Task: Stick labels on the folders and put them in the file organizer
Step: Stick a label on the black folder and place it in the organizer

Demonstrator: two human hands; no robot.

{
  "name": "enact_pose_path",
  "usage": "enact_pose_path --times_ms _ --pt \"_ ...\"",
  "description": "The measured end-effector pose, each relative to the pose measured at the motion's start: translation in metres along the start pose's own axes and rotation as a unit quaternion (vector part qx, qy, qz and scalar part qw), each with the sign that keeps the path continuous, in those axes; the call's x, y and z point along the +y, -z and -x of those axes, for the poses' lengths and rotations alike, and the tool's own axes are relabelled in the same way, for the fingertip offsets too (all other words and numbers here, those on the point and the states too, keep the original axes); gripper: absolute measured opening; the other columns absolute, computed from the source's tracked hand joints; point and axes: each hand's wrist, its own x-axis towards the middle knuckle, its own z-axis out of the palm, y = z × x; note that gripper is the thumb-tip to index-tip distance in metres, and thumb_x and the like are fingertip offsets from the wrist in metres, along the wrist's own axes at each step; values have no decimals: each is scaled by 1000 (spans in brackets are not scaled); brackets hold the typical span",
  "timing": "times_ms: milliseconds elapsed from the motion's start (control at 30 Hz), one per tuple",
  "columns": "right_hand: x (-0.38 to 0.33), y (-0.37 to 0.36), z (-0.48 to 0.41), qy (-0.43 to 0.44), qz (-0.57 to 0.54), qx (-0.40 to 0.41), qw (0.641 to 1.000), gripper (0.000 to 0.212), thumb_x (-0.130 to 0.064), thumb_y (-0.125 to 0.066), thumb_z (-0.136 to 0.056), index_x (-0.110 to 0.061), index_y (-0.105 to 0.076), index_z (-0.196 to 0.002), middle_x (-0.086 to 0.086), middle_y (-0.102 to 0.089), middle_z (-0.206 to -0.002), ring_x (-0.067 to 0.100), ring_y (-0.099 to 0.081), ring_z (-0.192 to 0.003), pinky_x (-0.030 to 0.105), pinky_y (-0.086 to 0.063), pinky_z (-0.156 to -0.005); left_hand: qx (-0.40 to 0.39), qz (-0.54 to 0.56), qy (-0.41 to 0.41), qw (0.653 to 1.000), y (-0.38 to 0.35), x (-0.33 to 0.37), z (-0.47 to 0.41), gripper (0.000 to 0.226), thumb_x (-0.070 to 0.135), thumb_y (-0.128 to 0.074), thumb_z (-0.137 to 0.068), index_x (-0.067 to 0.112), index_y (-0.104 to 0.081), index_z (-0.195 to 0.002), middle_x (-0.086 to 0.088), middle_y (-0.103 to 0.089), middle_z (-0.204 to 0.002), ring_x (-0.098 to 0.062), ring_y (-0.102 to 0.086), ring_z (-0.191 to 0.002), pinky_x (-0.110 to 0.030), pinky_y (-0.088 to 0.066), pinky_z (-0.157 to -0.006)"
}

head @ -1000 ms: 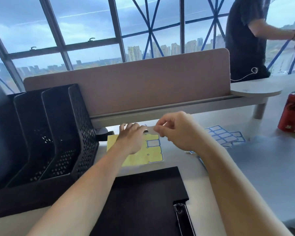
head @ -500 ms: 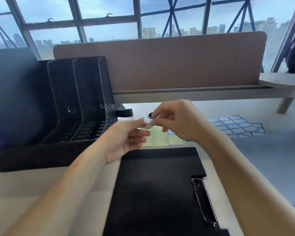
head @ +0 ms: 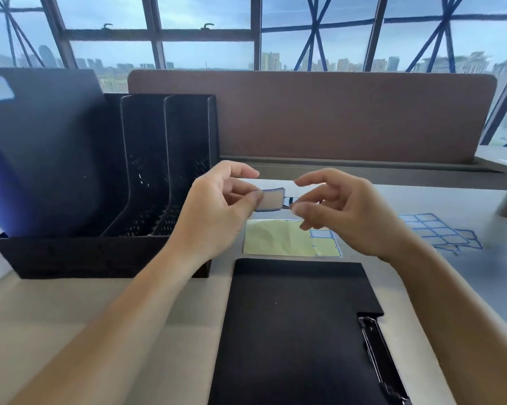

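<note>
My left hand (head: pixel 217 211) pinches the left edge of a small blue-bordered label (head: pixel 271 199) and holds it in the air above the desk. My right hand (head: pixel 345 211) hovers just right of the label with loosely curled fingers, holding nothing. A black folder (head: pixel 293 317) lies flat on the desk below both hands, its metal clip (head: pixel 375 346) at the right. The black mesh file organizer (head: pixel 164 171) stands at the left, with a dark blue folder (head: pixel 41 141) upright in its leftmost slot.
A yellow backing sheet (head: pixel 278 238) with a couple of labels left lies behind the black folder. A sheet of blue-bordered labels (head: pixel 439 232) lies to the right. A brown divider panel (head: pixel 334 112) closes off the back of the desk.
The label has passed from my right hand's pinch to my left hand's. My left hand rose off the yellow sheet. My view has swung left and down.
</note>
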Motion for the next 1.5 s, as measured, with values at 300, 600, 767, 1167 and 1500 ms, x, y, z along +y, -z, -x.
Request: enact_pose_path --times_ms 300,600,767,1167,1500 --pt "4 -18 -3 -55 -49 22 997 6 -14 -69 -91 -15 -73 -86 -2 -73 -70 12 -69 -62 24 -54 -61 -42 -34 3 999 -9 5 10 26 18 -78 -83 30 -62 -99 9 -75 -83 -12 -72 -74 -38 -59 -79" --pt "52 -28 -14 -207 -169 83 960 6 -11 -70 -90 -12 -71 -84 2 -68 -74 12 -62 -54 23 -51 -57 -97 -137 32 985 -7 9 15 21 45 -65 -88 30 -65 -102 12 -68 -94 -5 -65 -83 -24 -53 -78" --pt "76 -42 -13 -263 -193 51 944 5 -12 -70 -90 -11 -70 -85 6 -67 -78 15 -61 -57 23 -49 -53 -138 -149 16 979 -14 6 17 15 40 -64 -91 29 -69 -81 12 -71 -76 -5 -64 -71 -22 -52 -72" --pt "95 -68 -1 -292 -169 40 940 5 -7 -69 -90 -2 -67 -89 9 -64 -77 19 -67 -62 29 -57 -67 -245 -296 209 899 -30 -82 8 48 6 -49 -89 18 -52 -135 2 -60 -128 -15 -54 -116 -22 -43 -89" --pt "97 -70 25 -228 -95 -6 969 5 -10 -71 -89 -6 -69 -85 4 -71 -69 16 -69 -62 25 -57 -64 -283 -318 230 875 -38 -75 17 40 19 -51 -88 22 -49 -128 1 -57 -124 -17 -51 -100 -26 -39 -75"
